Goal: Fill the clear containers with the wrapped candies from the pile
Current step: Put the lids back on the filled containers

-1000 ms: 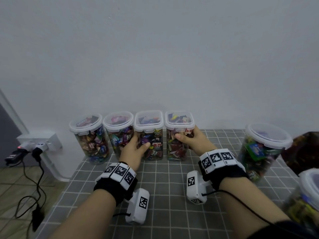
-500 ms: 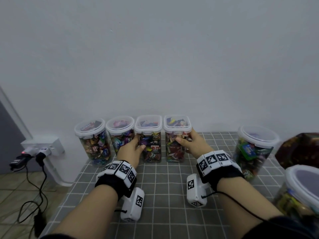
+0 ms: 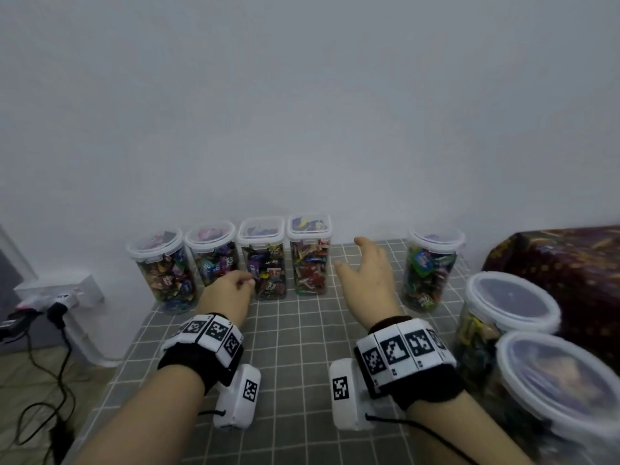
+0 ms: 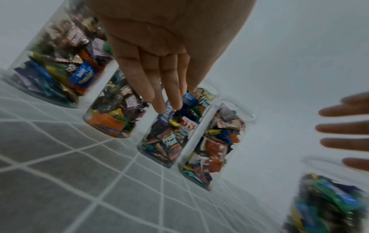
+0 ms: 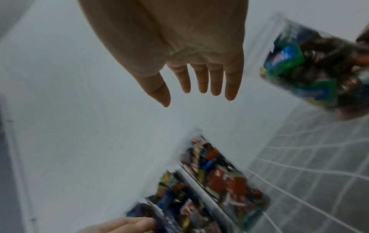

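While both hands (image 3: 295, 283) hang slack, empty, open tablecloth (image 3: 295, 347) lies before jar row (image 3: 228, 260).

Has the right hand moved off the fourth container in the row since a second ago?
Yes. The right hand has let go of the fourth container, drawn away to the right of it and opened, fingers spread toward the lone jar.
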### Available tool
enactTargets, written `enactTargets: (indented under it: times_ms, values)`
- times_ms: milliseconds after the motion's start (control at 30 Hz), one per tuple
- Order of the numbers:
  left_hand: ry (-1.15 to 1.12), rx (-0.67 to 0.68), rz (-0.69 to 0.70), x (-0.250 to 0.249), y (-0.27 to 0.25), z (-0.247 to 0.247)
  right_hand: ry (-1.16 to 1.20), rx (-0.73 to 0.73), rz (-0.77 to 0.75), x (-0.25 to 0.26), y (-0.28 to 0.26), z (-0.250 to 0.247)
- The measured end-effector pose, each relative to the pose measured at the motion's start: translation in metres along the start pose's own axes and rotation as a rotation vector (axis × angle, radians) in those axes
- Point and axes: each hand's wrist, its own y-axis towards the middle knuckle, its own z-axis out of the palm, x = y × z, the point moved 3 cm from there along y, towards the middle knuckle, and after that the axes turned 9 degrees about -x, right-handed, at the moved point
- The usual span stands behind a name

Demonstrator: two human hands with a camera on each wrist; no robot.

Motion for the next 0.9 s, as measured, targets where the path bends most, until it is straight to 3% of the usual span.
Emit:
enactTargets:
  times_ms: [233, 333, 433, 567, 733, 900]
  values:
    - [-0.21, 0.154, 0.175, -0.085, -0.051, -0.006, -0.016, -0.081, -0.217, 0.054, -0.054, -0.097]
    - [-0.348, 0.336, 0.283, -0.137, -0.083, -0.002, -0.021, -0.135, -0.221, 0.068, -0.066, -0.145]
    - [-0.24, 0.502, 0.488, -0.189, -0.113, 0.004, -0.152, -0.122, -0.203, 0.066, -0.066, -0.187]
    - [-0.164, 0.68, 0.616, -0.239, -0.137, 0.022, -0.475, 0.043, -0.129, 0.044, -0.065, -0.226]
    - [-0.028, 0.881, 0.586, -0.269, -0.144, 0.045, -0.868, 0.346, -0.118, 0.006, -0.074, -0.234]
    - [0.069, 0.874, 0.626, -0.289, -0.15, 0.056, -0.904, 0.474, -0.167, -0.007, -0.076, -0.217]
